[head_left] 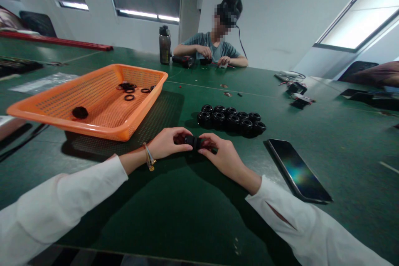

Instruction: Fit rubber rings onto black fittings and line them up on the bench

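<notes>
Holding a small black part (193,142) between left hand (165,143) and right hand (226,157), over the green worktop (174,212).
Pinching it from opposite ends with nearly closed fingers of both hands; right of the orange basket (139,118), near two rows of round black pieces (232,122), left of the phone (299,170).

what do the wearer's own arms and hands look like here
Both arms wear long, loose white sleeves ending near the wrists; the right one has a slit close to its cuff. The left hand and right hand are ungloved. A thin, metallic-looking bracelet with a small gold-toned piece circles the left wrist.
</notes>
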Motion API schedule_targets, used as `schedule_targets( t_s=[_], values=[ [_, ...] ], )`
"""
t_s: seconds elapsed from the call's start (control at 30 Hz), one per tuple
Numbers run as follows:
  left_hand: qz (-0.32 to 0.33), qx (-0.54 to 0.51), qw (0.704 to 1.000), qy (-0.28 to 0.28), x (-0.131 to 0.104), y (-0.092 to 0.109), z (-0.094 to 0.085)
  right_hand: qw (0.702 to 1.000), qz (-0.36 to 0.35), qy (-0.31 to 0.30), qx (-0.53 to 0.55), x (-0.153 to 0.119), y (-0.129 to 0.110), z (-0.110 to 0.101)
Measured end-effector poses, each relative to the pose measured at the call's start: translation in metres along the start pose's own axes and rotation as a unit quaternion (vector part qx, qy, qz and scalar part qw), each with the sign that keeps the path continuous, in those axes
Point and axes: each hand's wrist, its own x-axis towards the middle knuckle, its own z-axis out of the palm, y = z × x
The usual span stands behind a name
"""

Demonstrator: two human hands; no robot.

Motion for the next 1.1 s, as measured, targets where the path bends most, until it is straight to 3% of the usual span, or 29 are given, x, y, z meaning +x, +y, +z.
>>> schedule_targets(
  t_s=[0.53, 0.8, 1.1],
  values=[
    [-0.009, -0.016, 1.000, 0.004, -0.0002, 0.0011, 0.0003, 1.000, -0.001, -0.007, 0.005, -0.0001, -0.0021, -0.0016],
    [-0.009, -0.022, 1.000, 0.003, -0.0009, 0.0008, 0.0005, 0.999, -0.019, 0.034, -0.024, -0.0002, -0.0022, -0.0021],
    [-0.010, -0.022, 1.000, 0.002, -0.0001, 0.0013, 0.0005, 0.999, -0.026, 0.039, -0.011, -0.0005, -0.0026, -0.0011]
  ],
)
